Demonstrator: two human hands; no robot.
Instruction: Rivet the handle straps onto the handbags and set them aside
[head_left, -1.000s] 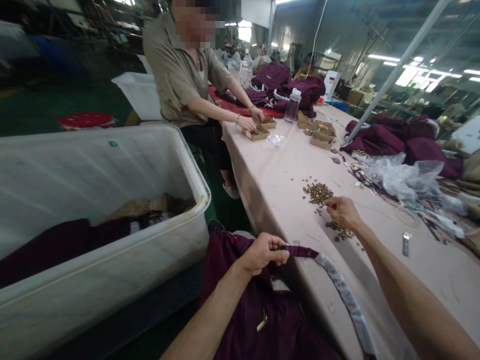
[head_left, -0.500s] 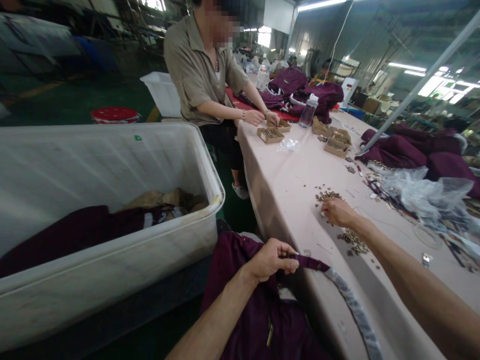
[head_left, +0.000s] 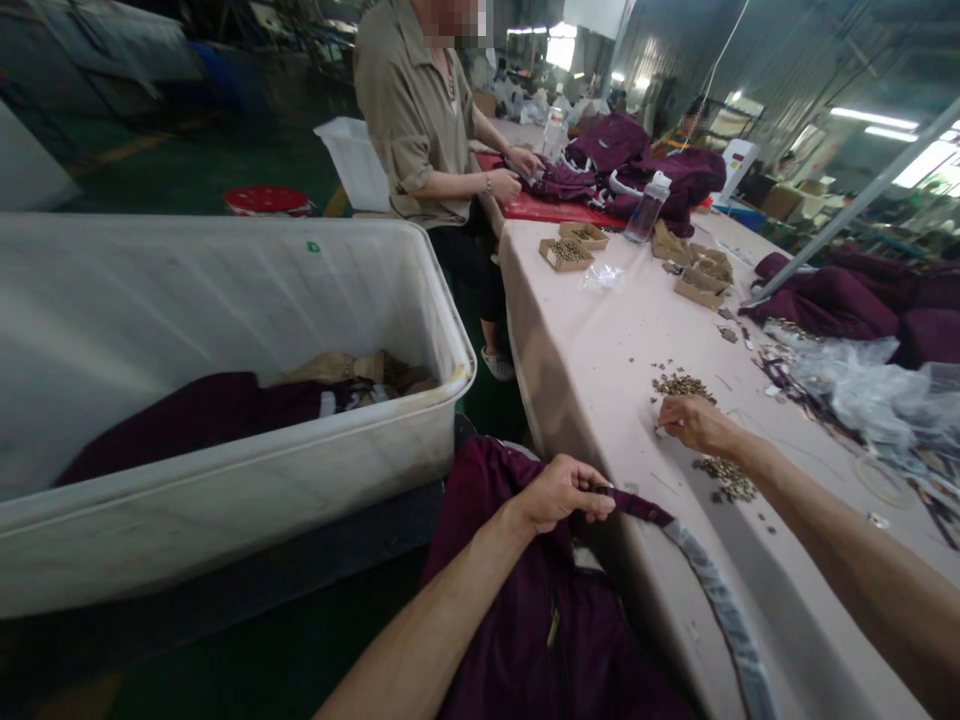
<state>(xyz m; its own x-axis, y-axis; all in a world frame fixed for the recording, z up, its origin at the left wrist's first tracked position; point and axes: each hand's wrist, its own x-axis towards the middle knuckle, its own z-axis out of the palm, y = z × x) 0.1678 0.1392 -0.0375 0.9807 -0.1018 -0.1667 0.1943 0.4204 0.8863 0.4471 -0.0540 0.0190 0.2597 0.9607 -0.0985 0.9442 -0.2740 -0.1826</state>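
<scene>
My left hand (head_left: 561,492) is closed in a pinch on the edge of a dark maroon garment (head_left: 525,610) that lies over my lap and the table's near edge. A grey reflective strip (head_left: 720,600) runs along that edge. My right hand (head_left: 694,422) rests on the pink table (head_left: 600,350), fingers curled over the small brass-coloured metal pieces (head_left: 681,385). A second heap of the pieces (head_left: 726,478) lies beside my right wrist. Whether the right fingers hold a piece is hidden.
A big white plastic tub (head_left: 225,300) with maroon cloth inside stands at my left. A person in a khaki shirt (head_left: 420,120) works at the table's far end. Small cardboard boxes (head_left: 566,253), a water bottle (head_left: 646,208), clear plastic bags (head_left: 862,390) and maroon garments (head_left: 840,295) lie on the table.
My right hand has drawn back from the scattered pieces toward the nearer edge of the pile. The far person's hands left the box and reached the maroon cloth. My view shifted left.
</scene>
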